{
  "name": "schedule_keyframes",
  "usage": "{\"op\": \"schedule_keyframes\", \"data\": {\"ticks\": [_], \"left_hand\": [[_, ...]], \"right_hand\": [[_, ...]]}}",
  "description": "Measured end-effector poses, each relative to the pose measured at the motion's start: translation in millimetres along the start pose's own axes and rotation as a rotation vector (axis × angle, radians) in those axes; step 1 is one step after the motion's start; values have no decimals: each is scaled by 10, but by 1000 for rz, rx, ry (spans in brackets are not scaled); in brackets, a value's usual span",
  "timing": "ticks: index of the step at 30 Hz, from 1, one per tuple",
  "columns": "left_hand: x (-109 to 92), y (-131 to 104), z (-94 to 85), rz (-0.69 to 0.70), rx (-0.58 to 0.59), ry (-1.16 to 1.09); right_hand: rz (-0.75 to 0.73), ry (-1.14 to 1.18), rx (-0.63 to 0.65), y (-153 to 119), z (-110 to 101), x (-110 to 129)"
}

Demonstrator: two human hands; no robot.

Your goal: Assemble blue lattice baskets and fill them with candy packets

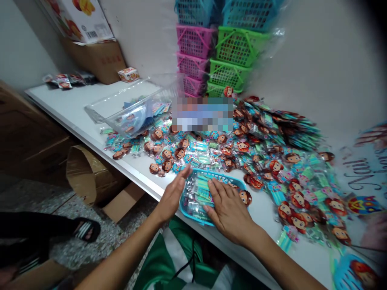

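A small blue plastic basket [198,220] sits at the table's front edge, filled with flat plastic-wrapped packets [198,193] that have green parts and cartoon-head tops. Palm down, my right hand [231,209] lies on these packets with its fingers spread. My left hand [173,197] is beside the basket's left end, fingers stretched out along the rim and gripping nothing that I can see. One brown-haired cartoon head [244,197] pokes out past the basket's right end. Loose packets of the same kind [193,147] lie spread just behind the basket.
A large heap of packets [281,129] covers the table's right side. Stacked pink baskets [193,64] and green baskets [232,72] stand against the wall. A transparent bin [130,112] holds packets. Another person's sandalled foot [86,230] is near cardboard boxes; a blurred hand [376,233] shows far right.
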State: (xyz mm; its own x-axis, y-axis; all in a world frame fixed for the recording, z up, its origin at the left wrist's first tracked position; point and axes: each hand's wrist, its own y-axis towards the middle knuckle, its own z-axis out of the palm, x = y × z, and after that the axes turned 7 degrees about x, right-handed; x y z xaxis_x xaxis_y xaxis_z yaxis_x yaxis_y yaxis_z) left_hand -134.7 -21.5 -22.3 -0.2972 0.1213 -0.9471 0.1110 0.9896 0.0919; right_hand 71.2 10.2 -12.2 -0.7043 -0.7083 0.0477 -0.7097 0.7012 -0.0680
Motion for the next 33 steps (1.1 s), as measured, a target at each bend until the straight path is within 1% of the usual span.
{"op": "schedule_keyframes", "data": {"ticks": [1, 2, 3, 5, 7, 8, 11, 13, 15, 16, 18, 21, 22, 24, 25, 26, 27, 28, 29, 30, 31, 32, 33], "left_hand": [[26, -17, 1, -46, -89, -112], [51, -36, 15, -87, -141, -181], [73, -56, 41, -123, -147, -211], [106, -90, 116, -181, -94, -201], [125, -111, 197, -196, -64, -168], [133, -117, 230, -189, -70, -166], [163, -136, 277, -175, -143, -263], [191, -160, 275, -176, -215, -347], [213, -186, 267, -194, -265, -366], [218, -197, 265, -209, -260, -344], [211, -206, 266, -217, -204, -252], [159, -202, 262, -168, -94, -103], [131, -200, 255, -163, -88, -60], [51, -190, 234, -163, -149, 85], [0, -175, 222, -132, -186, 195], [-55, -151, 211, -62, -190, 320], [-112, -114, 203, 41, -145, 444], [-164, -66, 200, 165, -45, 548], [-208, -10, 202, 277, 89, 625], [-238, 48, 211, 351, 210, 680], [-254, 103, 225, 388, 304, 722], [-254, 150, 242, 391, 358, 758], [-242, 185, 259, 375, 377, 789]], "right_hand": [[0, -2, -4, -2, -5, 1], [-5, -6, -10, -3, -9, 3], [-13, -11, -17, -4, -13, 4], [-21, -23, -28, -6, -19, 5], [-26, -32, -32, -9, -27, 3], [-29, -33, -31, -11, -32, 0], [-37, -31, -31, -18, -48, -11], [-39, -28, -32, -21, -56, -17], [-41, -25, -35, -21, -56, -19], [-43, -24, -36, -20, -54, -17], [-38, -29, -44, -15, -45, -9], [-14, -38, -55, -7, -34, 7], [-8, -35, -56, -5, -32, 12], [-1, -19, -51, -3, -29, 24], [2, -6, -49, -2, -26, 31], [8, 8, -49, 0, -22, 38], [13, 25, -49, 3, -16, 45], [17, 46, -49, 7, -11, 52], [21, 71, -48, 11, -7, 55], [28, 101, -45, 15, -6, 54], [36, 134, -39, 16, -9, 48], [40, 171, -30, 12, -18, 34], [34, 212, -19, 1, -31, 13]]}}
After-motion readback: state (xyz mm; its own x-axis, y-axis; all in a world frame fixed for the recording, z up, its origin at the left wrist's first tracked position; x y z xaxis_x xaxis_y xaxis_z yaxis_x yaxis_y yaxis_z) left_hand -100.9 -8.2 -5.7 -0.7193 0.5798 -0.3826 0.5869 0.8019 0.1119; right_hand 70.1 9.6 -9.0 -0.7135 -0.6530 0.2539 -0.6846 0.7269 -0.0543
